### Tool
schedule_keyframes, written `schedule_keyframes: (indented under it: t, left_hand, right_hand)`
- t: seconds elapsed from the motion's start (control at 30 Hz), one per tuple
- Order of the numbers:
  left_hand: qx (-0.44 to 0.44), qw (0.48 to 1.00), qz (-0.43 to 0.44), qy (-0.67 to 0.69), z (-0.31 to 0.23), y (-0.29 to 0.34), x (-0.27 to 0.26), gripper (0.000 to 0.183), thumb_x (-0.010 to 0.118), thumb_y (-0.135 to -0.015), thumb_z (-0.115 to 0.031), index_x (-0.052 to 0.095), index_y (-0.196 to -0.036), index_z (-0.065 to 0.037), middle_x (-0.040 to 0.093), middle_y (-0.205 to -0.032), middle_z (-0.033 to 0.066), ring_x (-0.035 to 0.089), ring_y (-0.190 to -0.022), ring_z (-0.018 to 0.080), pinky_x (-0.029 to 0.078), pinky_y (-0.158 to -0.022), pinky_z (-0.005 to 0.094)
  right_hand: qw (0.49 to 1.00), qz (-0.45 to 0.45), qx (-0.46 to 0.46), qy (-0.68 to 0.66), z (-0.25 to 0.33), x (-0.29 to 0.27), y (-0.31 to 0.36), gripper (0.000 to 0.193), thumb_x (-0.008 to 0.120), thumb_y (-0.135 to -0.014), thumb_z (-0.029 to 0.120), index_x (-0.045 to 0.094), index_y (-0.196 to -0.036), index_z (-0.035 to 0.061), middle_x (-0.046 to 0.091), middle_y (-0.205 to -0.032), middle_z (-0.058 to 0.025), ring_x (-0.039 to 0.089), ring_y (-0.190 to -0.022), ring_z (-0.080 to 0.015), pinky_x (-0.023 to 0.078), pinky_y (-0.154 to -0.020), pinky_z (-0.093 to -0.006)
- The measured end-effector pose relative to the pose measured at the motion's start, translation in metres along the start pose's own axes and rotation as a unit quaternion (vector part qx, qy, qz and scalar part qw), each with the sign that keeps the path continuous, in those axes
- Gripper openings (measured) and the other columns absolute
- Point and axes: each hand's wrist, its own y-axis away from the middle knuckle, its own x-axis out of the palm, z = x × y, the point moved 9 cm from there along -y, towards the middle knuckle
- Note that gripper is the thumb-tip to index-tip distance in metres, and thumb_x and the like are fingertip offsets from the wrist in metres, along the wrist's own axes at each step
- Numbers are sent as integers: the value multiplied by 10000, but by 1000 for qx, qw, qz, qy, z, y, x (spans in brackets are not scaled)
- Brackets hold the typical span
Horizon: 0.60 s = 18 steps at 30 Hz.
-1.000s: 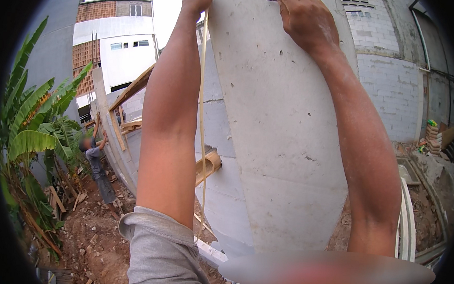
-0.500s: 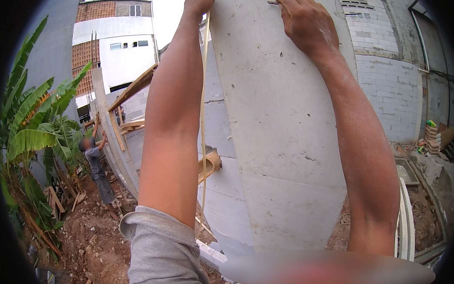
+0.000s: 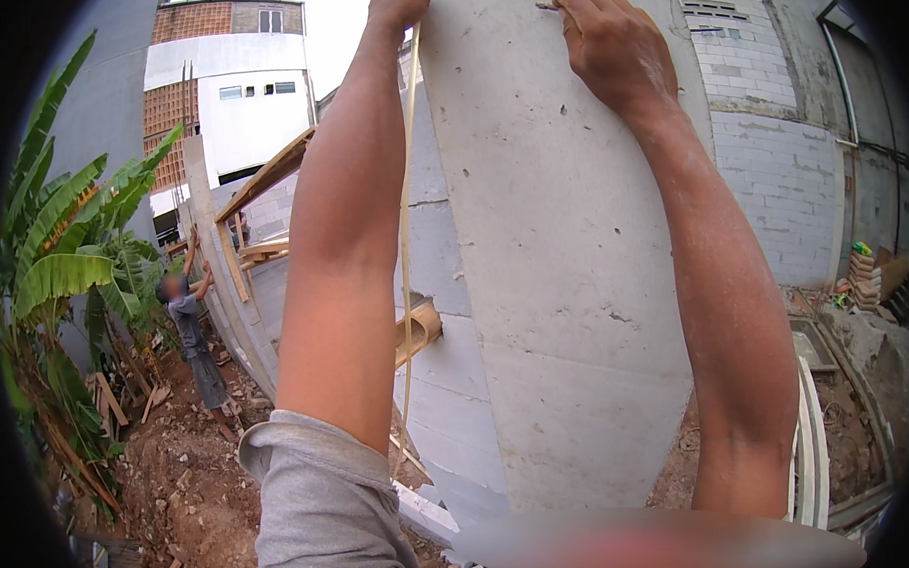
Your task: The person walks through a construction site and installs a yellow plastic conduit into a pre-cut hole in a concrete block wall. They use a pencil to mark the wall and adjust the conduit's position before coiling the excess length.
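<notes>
little has changed over the last second: both hands sit almost exactly where they did, with only a slight shift of the whole view, and a touch more of the small thin dark thing [image 3: 546,5] now shows past the right hand's fingertips. i take that as steady, fine work high on the grey concrete column [image 3: 566,248]. the left hand [image 3: 399,6] is curled closed at the column's left edge, near the top, and appears to pinch the pale yellow strip [image 3: 409,192], which hangs down beside that edge. the right hand [image 3: 619,49] is bunched, thumb and fingers nearly together on the small thing, close against the column's face and nearer its right edge. the top of the left hand is cut off by the upper border, so its exact grip cannot be made out; the column's top end is out of view too. the thing in the right hand is too small to tell its kind. the left forearm [image 3: 341,250] covers what lies behind it, and a blurred oval [image 3: 655,548] hides the column's foot.
</notes>
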Motion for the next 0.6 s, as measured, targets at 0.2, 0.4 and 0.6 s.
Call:
schedule_keyframes:
  t: [0.2, 0.4, 0.6]
  left_hand:
    - [44, 999, -22, -21, 0, -12, -18, 628, 638, -874, -97, 540, -1494, -73, 730, -1167, 165, 676, -872, 168, 551, -736, 297]
    - [20, 999, -19, -38, -11, 4, -12, 633, 628, -869, -114, 538, -1493, -60, 701, -1257, 192, 681, -1015, 204, 547, -865, 307]
    - [-17, 1000, 11, -7, -13, 12, -5, 645, 625, -862, -123, 530, -1496, -57, 694, -1278, 205, 680, -1073, 220, 545, -906, 317]
  right_hand:
    - [999, -23, 7, -31, 5, -5, -1, 149, 563, -947, 90, 697, -953, 25, 693, -891, -155, 677, -853, -322, 543, -804, -430]
    - [1000, -12, 2, -14, 3, -4, -1, 152, 557, -949, 88, 694, -951, 22, 692, -882, -157, 678, -853, -326, 544, -801, -431]
    - [1000, -12, 4, -10, 0, -2, 0, 140, 565, -946, 88, 687, -937, 21, 689, -880, -157, 678, -852, -327, 544, -800, -432]
